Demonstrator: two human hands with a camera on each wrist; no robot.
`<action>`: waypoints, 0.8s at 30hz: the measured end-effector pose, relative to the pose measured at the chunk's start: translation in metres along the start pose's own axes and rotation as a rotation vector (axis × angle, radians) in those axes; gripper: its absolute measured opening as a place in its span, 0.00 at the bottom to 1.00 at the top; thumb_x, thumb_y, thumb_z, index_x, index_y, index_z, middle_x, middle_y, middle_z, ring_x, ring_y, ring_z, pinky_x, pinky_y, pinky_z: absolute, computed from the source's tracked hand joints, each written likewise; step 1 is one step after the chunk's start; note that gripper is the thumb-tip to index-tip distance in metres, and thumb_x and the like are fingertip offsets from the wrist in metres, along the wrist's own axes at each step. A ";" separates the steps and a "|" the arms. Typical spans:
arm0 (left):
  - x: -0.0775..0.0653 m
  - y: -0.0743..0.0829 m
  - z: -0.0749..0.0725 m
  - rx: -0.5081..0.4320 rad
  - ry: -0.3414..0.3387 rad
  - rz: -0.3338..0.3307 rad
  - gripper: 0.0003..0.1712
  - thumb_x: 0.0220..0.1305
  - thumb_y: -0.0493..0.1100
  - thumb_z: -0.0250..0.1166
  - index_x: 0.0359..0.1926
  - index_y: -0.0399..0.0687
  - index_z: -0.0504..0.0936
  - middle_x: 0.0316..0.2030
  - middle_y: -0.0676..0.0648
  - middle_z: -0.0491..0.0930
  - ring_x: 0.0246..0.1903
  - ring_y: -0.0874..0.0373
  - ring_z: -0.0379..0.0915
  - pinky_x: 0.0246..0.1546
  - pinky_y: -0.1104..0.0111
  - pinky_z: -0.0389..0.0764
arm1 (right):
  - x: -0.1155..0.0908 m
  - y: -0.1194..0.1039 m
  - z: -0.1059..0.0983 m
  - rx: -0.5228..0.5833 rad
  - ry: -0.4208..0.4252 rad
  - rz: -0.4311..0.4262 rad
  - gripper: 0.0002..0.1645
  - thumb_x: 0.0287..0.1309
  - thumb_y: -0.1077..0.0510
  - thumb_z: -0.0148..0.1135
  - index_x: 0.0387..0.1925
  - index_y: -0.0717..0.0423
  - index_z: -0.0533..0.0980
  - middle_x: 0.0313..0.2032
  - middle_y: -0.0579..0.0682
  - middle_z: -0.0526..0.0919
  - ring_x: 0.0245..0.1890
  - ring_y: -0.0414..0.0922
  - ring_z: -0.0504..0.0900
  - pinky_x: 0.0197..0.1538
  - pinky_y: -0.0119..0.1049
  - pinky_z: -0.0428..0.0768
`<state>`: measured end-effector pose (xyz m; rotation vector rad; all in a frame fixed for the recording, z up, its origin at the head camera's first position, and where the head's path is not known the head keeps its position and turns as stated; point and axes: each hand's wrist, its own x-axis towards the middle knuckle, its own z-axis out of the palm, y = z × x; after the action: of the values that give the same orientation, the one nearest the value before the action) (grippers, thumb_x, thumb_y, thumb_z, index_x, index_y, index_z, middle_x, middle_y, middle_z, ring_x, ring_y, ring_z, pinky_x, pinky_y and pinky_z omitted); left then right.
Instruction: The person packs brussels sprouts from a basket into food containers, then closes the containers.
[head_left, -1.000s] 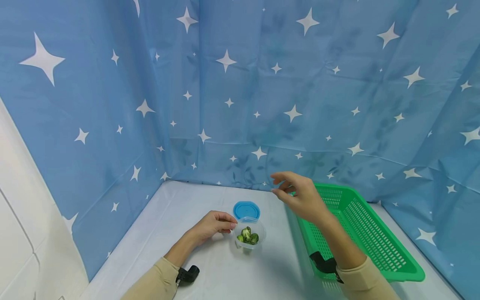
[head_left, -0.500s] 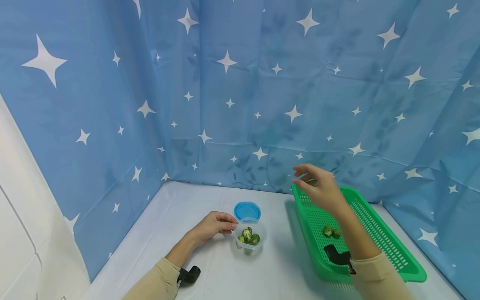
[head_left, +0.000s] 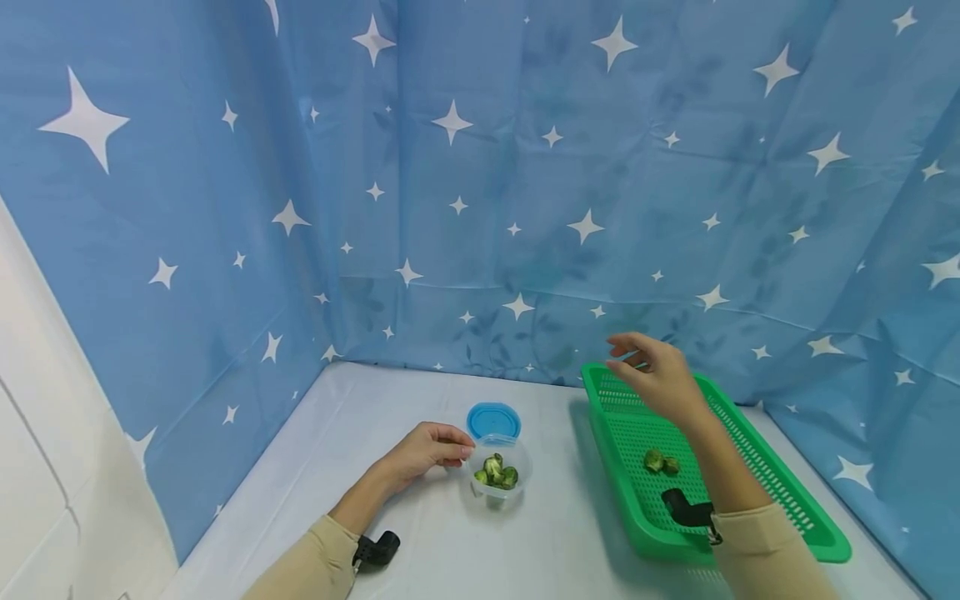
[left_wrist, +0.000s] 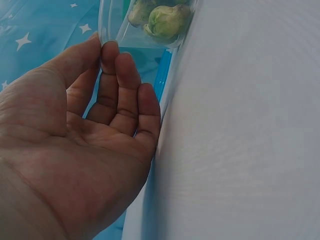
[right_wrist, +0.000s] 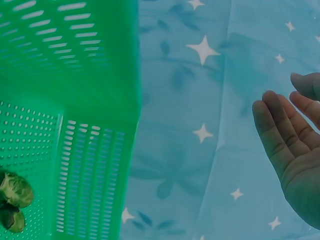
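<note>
A clear plastic container [head_left: 519,461] with several Brussels sprouts [head_left: 494,472] in it stands on the white table. My left hand [head_left: 424,452] pinches its left rim between thumb and index finger; the left wrist view shows the fingertips at the edge, under the sprouts [left_wrist: 167,22]. Above the far left part of a green basket [head_left: 622,492] hovers my right hand [head_left: 660,379], fingers loosely bent and holding nothing. Two Brussels sprouts [head_left: 660,462] lie on the basket floor; they also show at the left of the right wrist view [right_wrist: 15,190].
Just behind the container lies a round blue lid [head_left: 493,421]. A blue curtain with white stars [head_left: 517,208] closes off the back and sides. The white tabletop [head_left: 450,550] extends in front of the container, and the basket takes up the right side.
My right hand has moved right, from the basket's left edge to over the basket, bringing the two sprouts there into view. The left hand and container stay where they were.
</note>
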<state>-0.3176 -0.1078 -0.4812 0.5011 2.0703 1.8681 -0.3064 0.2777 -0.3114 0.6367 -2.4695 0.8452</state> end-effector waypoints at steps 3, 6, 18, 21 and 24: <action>0.000 0.000 0.000 0.001 -0.002 0.002 0.19 0.69 0.45 0.71 0.52 0.33 0.86 0.44 0.43 0.89 0.43 0.54 0.85 0.48 0.61 0.85 | -0.001 0.006 -0.001 -0.009 -0.008 0.016 0.20 0.72 0.54 0.65 0.62 0.51 0.80 0.46 0.54 0.87 0.41 0.50 0.88 0.38 0.35 0.82; 0.000 0.000 0.001 -0.003 0.000 -0.002 0.19 0.69 0.45 0.71 0.51 0.33 0.86 0.45 0.40 0.88 0.42 0.55 0.85 0.47 0.61 0.85 | -0.001 0.012 -0.003 -0.012 -0.021 0.026 0.20 0.73 0.54 0.65 0.62 0.52 0.80 0.47 0.55 0.87 0.42 0.53 0.88 0.39 0.37 0.82; 0.001 -0.001 0.000 -0.003 0.002 -0.006 0.15 0.69 0.45 0.71 0.49 0.38 0.88 0.41 0.49 0.89 0.40 0.57 0.84 0.47 0.62 0.85 | -0.009 0.036 -0.007 -0.024 -0.049 0.091 0.22 0.74 0.53 0.63 0.64 0.57 0.78 0.50 0.61 0.86 0.45 0.57 0.85 0.40 0.43 0.82; 0.000 -0.001 0.000 -0.002 0.000 -0.002 0.16 0.69 0.44 0.71 0.50 0.37 0.88 0.41 0.49 0.89 0.40 0.58 0.84 0.47 0.62 0.85 | -0.011 0.040 -0.007 -0.023 -0.057 0.108 0.22 0.74 0.53 0.63 0.64 0.58 0.78 0.49 0.61 0.85 0.45 0.57 0.85 0.40 0.43 0.82; 0.000 -0.001 -0.001 -0.004 -0.001 -0.005 0.17 0.69 0.45 0.71 0.51 0.36 0.87 0.42 0.47 0.89 0.40 0.58 0.84 0.47 0.62 0.85 | -0.012 0.045 -0.006 -0.021 -0.066 0.123 0.23 0.74 0.52 0.63 0.64 0.58 0.78 0.49 0.61 0.85 0.45 0.56 0.84 0.39 0.42 0.82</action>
<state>-0.3180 -0.1082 -0.4819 0.4945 2.0655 1.8681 -0.3203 0.3163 -0.3333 0.5174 -2.5957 0.8552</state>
